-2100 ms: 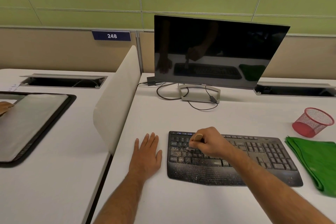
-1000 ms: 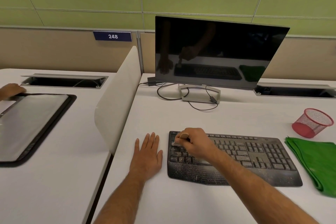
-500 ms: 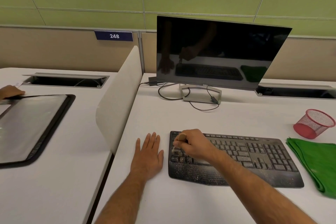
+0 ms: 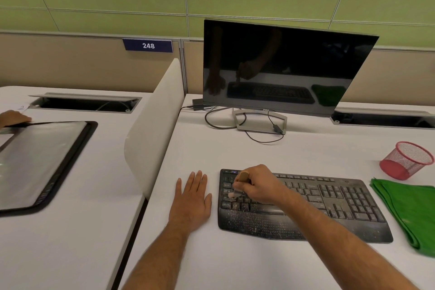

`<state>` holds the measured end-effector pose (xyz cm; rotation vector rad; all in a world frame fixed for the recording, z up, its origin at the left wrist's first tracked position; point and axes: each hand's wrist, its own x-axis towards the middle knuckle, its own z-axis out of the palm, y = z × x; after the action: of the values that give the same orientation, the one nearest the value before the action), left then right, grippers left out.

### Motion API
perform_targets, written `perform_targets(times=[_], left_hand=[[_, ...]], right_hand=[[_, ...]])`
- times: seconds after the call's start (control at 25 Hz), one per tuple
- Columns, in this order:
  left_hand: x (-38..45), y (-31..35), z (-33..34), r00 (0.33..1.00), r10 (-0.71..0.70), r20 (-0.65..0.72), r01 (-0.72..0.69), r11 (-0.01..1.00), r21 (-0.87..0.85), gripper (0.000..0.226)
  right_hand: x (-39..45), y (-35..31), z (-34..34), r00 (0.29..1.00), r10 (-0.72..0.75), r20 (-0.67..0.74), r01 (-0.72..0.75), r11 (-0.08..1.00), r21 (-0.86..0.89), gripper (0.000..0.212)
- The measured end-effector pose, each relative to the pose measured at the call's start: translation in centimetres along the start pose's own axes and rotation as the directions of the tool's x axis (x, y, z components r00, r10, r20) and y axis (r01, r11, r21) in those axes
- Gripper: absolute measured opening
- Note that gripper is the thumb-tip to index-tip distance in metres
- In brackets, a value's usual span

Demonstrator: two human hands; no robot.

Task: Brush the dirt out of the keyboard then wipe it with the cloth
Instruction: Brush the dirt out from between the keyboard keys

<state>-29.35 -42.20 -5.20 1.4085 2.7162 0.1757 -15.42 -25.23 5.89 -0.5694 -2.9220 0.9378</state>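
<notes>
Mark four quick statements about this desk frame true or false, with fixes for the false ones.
1. The right hand grips a brush over the left end of the keyboard. True.
2. The left hand holds the green cloth. False: it lies flat on the desk; the cloth sits right of the keyboard.
3. The red mesh cup stands upright. False: it lies tipped over.
4. Specks dot the keyboard's palm rest. True.

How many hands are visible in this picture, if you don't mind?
3: the left hand flat on the desk, the right hand gripping the brush over the keyboard, and another person's hand at far left.
</notes>
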Motion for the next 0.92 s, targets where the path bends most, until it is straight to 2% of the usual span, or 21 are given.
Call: perform_targets(times=[0.28, 0.44, 0.52, 0.8, 0.92], left_hand=[[0.1, 0.0, 0.0, 1.0, -0.007, 0.007, 0.007, 1.0, 0.003, 0.085], [0.1, 0.0, 0.2, 1.0, -0.007, -0.012, 0.007, 1.0, -0.007, 0.084], [0.1, 0.0, 0.3, 0.999, -0.007, -0.032, 0.007, 1.0, -0.017, 0.081], [0.0, 0.0, -0.1, 1.0, -0.006, 0.001, 0.006, 1.0, 0.013, 0.084], [0.0, 0.0, 0.0, 1.0, -0.008, 0.001, 0.008, 1.0, 0.014, 0.084]], right_hand=[[-0.3, 1.9, -1.4, 0.999, 0.049, -0.008, -0.049, 0.986, -0.16, 0.023], [-0.8, 1.1, -1.2, 0.994, 0.005, -0.109, 0.002, 0.998, 0.066, 0.019], [-0.9, 0.4, -0.9, 0.997, -0.001, -0.083, 0.01, 0.994, 0.112, 0.015], [-0.8, 1.2, -1.5, 0.999, 0.034, 0.02, -0.032, 0.998, -0.057, 0.014], [-0.9, 1.9, -2.2, 0.997, 0.05, 0.051, -0.042, 0.989, -0.144, 0.019]])
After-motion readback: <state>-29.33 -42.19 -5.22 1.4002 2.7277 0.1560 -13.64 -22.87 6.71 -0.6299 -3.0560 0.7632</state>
